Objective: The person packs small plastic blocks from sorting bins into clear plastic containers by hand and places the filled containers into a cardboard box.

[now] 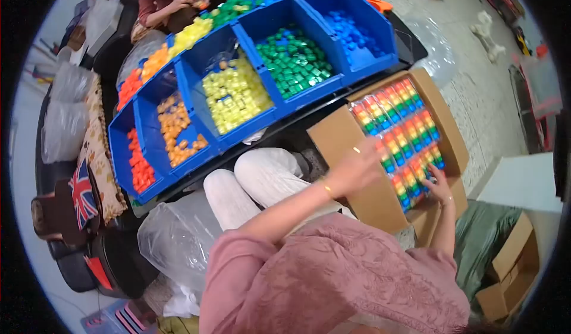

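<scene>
A cardboard box (457, 146) sits at my right side, holding rows of clear-wrapped packs of coloured cubes (405, 143) in red, orange, yellow, green and blue. My left hand (361, 164) reaches across the box's left flap to the near edge of the packs. Motion smears its fingers, so I cannot make out anything in them. At the lower right end of the rows, my right hand (438, 186) rests on the packs with its fingers apart.
Blue bins (235, 133) of red, orange, yellow, green and blue cubes stand on a dark table. Across it, another person's hands (189, 1) hold small pieces. Clear plastic bags (178, 233) lie beside my legs. Another open carton (508, 268) stands at lower right.
</scene>
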{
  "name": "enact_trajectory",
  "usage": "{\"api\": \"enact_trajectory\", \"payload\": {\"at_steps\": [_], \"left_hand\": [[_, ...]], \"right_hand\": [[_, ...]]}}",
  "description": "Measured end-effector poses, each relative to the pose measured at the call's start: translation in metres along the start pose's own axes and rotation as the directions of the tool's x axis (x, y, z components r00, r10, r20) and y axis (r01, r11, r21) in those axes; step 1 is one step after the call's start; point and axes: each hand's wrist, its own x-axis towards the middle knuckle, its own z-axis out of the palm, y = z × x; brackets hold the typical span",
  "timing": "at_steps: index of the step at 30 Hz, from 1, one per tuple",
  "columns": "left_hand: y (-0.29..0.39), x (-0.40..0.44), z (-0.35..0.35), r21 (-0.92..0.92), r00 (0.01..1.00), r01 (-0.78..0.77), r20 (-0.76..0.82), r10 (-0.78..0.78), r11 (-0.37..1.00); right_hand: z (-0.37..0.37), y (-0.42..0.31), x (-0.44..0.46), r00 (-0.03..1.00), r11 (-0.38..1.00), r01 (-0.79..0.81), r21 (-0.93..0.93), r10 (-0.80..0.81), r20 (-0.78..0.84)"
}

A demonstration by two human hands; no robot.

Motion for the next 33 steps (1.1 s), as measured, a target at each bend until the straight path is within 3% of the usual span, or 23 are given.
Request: {"api": "enact_trajectory", "payload": {"at_steps": [1,2,4,5,6,7,9,11,14,20,21,22,23,24,25,30,32,33], "left_hand": [[-0.018,0.002,-0.033,0.061,0.988,0.035,-0.156,-0.025,0.998],[-0.040,0.002,-0.067,0.116,0.952,0.075,-0.305,-0.037,0.990],[-0.076,-0.004,-0.136,0.098,0.766,0.396,-0.583,-0.269,0.913],[-0.091,-0.001,-0.170,-0.192,0.598,0.487,-0.638,-0.485,0.852],[-0.140,-0.013,-0.199,-0.110,0.533,0.540,-0.723,-0.440,0.834],[-0.176,-0.016,-0.224,-0.307,0.440,0.509,-0.710,-0.550,0.804],[-0.221,-0.015,-0.263,0.202,0.546,0.703,-0.768,-0.335,0.682],[-0.237,-0.008,-0.276,0.420,0.623,0.712,-0.747,-0.232,0.562],[-0.258,0.001,-0.287,0.389,0.603,0.790,-0.632,-0.487,0.474],[-0.295,-0.003,-0.288,0.470,0.703,0.710,-0.517,-0.488,0.525],[-0.285,0.000,-0.289,0.468,0.696,0.717,-0.524,-0.491,0.516],[-0.261,0.008,-0.288,0.393,0.692,0.703,-0.568,-0.445,0.593],[-0.239,0.013,-0.285,0.319,0.677,0.681,-0.617,-0.402,0.659],[-0.224,0.013,-0.282,0.359,0.697,0.653,-0.629,-0.344,0.667],[-0.212,0.012,-0.280,0.402,0.709,0.631,-0.645,-0.284,0.664],[-0.176,-0.006,-0.264,0.361,0.728,0.522,-0.661,-0.183,0.772],[-0.159,-0.007,-0.258,0.376,0.736,0.505,-0.658,-0.160,0.777],[-0.146,-0.005,-0.254,0.257,0.708,0.479,-0.679,-0.196,0.840]], "right_hand": [[0.000,0.001,0.006,0.986,0.995,0.071,-0.067,-0.080,-0.143],[0.001,-0.002,0.015,0.987,0.994,0.088,-0.068,-0.096,-0.131],[-0.001,-0.027,0.022,0.940,0.999,0.019,0.035,-0.006,-0.342],[0.001,-0.050,0.027,0.939,0.999,0.025,0.040,-0.010,-0.344],[0.005,-0.085,0.034,0.928,0.993,0.092,0.074,-0.059,-0.367],[0.012,-0.114,0.042,0.912,0.983,0.154,0.103,-0.101,-0.397],[0.030,-0.143,0.069,0.869,0.960,0.273,0.064,-0.218,-0.444],[0.044,-0.204,0.086,0.857,0.937,0.349,0.034,-0.304,-0.417],[0.058,-0.271,0.123,0.816,0.899,0.437,0.034,-0.380,-0.434],[0.063,-0.336,0.252,0.713,0.834,0.503,-0.225,-0.548,-0.438],[0.065,-0.340,0.275,0.805,0.841,0.418,-0.345,-0.519,-0.288],[0.069,-0.345,0.294,0.879,0.810,0.350,-0.470,-0.458,-0.134],[0.072,-0.349,0.313,0.925,0.795,0.246,-0.554,-0.363,-0.110],[0.078,-0.349,0.324,0.959,0.758,0.153,-0.634,-0.270,-0.092],[0.076,-0.356,0.322,0.963,0.748,0.191,-0.635,-0.269,-0.028],[0.090,-0.330,0.346,0.905,0.767,0.274,-0.580,-0.409,-0.113],[0.090,-0.321,0.360,0.921,0.805,0.261,-0.533,-0.373,-0.112],[0.091,-0.319,0.360,0.921,0.803,0.257,-0.538,-0.372,-0.116]]}}
